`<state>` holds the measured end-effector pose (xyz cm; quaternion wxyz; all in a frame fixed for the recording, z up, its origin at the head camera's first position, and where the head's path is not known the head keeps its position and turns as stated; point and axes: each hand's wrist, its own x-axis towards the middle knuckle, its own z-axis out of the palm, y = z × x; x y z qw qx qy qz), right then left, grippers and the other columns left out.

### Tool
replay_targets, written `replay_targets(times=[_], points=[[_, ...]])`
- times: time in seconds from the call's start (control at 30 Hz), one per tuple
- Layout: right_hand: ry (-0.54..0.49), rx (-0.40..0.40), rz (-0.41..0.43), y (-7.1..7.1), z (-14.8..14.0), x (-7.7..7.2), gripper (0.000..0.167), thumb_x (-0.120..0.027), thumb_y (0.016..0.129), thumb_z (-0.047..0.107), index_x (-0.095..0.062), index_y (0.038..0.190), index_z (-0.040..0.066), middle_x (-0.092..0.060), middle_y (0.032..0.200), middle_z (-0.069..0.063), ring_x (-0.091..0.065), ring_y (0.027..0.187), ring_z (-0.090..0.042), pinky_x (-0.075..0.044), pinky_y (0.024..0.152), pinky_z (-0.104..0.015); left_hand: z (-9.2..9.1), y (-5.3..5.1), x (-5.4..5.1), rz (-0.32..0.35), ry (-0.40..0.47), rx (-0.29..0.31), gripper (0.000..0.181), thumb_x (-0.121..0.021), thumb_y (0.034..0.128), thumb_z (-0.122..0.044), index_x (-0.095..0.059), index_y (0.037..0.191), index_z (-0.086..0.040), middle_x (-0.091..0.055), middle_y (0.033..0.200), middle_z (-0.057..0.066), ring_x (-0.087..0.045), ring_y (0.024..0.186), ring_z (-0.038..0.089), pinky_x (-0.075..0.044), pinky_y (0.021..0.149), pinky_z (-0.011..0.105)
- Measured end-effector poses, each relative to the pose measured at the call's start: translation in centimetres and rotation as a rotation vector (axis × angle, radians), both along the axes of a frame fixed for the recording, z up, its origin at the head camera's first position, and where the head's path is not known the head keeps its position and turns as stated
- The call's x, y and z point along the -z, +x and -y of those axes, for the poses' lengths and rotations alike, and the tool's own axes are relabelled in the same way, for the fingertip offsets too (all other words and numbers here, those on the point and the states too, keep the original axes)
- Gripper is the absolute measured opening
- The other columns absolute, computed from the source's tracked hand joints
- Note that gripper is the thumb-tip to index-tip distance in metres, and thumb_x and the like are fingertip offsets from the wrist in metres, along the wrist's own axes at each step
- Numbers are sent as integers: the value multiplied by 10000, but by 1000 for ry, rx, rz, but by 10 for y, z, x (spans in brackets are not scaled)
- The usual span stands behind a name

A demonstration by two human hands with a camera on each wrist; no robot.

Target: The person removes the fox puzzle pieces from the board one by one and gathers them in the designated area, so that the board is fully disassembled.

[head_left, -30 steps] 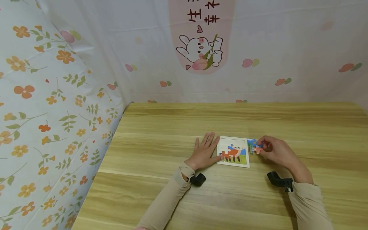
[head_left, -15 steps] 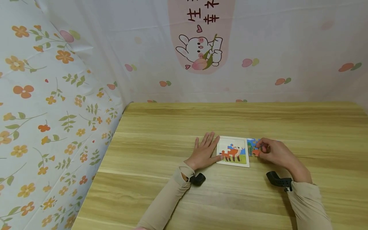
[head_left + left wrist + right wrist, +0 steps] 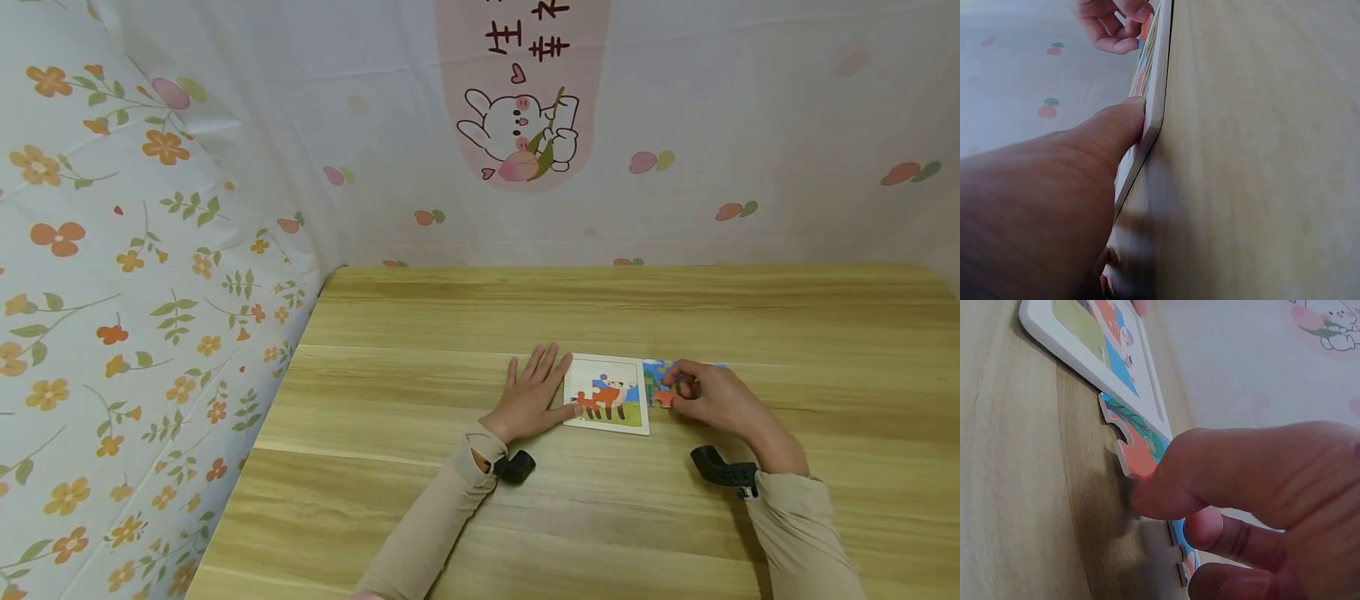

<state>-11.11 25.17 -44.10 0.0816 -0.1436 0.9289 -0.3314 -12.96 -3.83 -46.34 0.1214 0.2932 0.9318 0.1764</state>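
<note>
A square white-framed puzzle board [image 3: 607, 362] lies on the table, with a few joined pieces in it showing an orange and white animal. My left hand [image 3: 528, 402] rests spread at its left side. The left thumb [image 3: 1127, 119] presses on the board's rim in the left wrist view. Right of the board, my right hand [image 3: 716, 396] pinches an orange puzzle piece [image 3: 1136, 457] between thumb and a curled finger. Blue and green puzzle pieces [image 3: 651, 372] lie against the board's right edge, partly hidden under the right hand.
Both hands work on a wood-grain table [image 3: 420, 333]. A white curtain [image 3: 360, 100] with fruit and rabbit prints hangs behind it, and a flowered cloth [image 3: 150, 333] hangs at the left. Black wrist cameras [image 3: 516, 467] sit on both wrists.
My right hand has brought the orange piece slightly down and left, and it now lies flatter beside the blue and green pieces. The left hand has stayed in place on the board.
</note>
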Motion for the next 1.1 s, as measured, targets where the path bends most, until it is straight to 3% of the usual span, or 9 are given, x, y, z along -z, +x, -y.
replay_targets(times=[1.1], points=[[1,-19,-14,0,2,2,159,-645,738,-23,-584,876,27,-431,670,33,-374,580,-62,-302,562,-238,0,1,-1,-10,-8,-9,762,-450,930,-526,-127,1512,-156,-34,1556,78,32,1410,225,-6,1079,539]])
